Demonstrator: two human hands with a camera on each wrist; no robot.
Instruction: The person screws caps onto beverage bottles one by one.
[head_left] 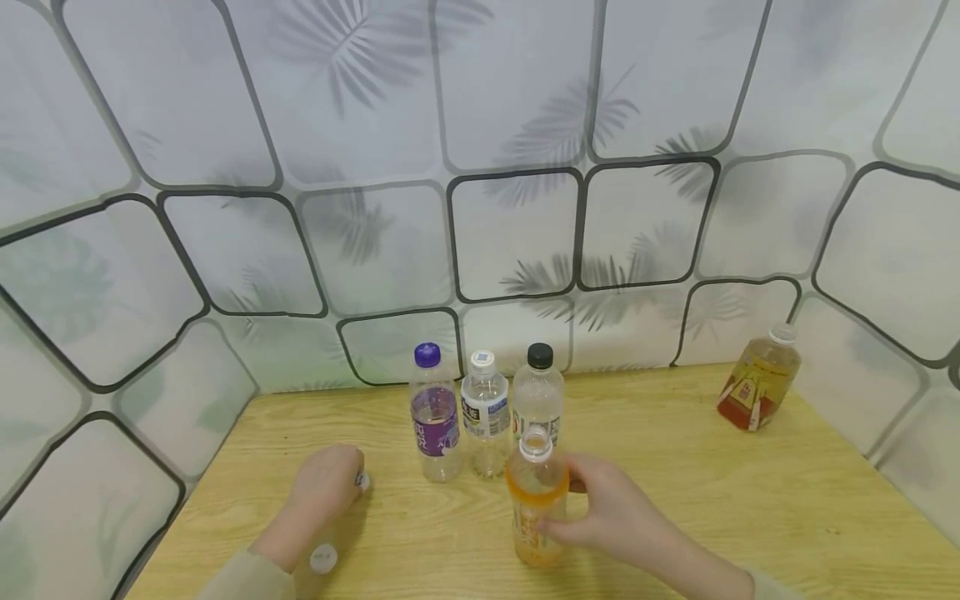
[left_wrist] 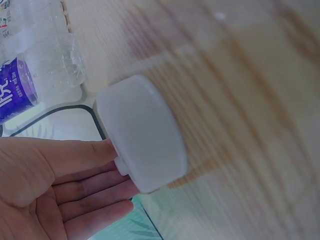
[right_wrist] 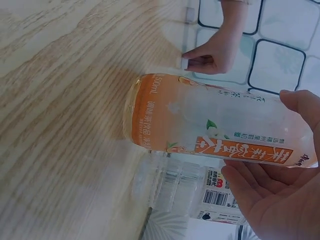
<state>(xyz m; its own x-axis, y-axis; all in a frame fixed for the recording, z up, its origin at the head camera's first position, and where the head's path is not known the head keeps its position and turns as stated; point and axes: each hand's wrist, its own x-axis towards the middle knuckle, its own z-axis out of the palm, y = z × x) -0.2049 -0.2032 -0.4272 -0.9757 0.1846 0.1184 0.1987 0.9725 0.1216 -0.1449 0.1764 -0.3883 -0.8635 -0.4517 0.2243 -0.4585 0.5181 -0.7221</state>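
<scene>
An orange-labelled drink bottle [head_left: 538, 504], uncapped and nearly upright, is gripped around its side by my right hand [head_left: 615, 512]. In the right wrist view the bottle's label [right_wrist: 215, 127] faces the camera, with my thumb on one side and fingers on the other. My left hand [head_left: 326, 479] pinches a small white bottle cap [head_left: 363, 481] low over the table. The left wrist view shows that cap [left_wrist: 121, 166] partly hidden between thumb and fingers. A second white cap [head_left: 323, 558] lies by the left wrist and looms large in the left wrist view.
Behind the orange bottle stand a purple-labelled bottle [head_left: 435, 425], a white-capped clear bottle [head_left: 485, 417] and a black-capped bottle [head_left: 538, 396]. An amber bottle [head_left: 759, 379] leans at the far right. Patterned cloth walls [head_left: 517, 233] enclose the wooden table [head_left: 660, 450].
</scene>
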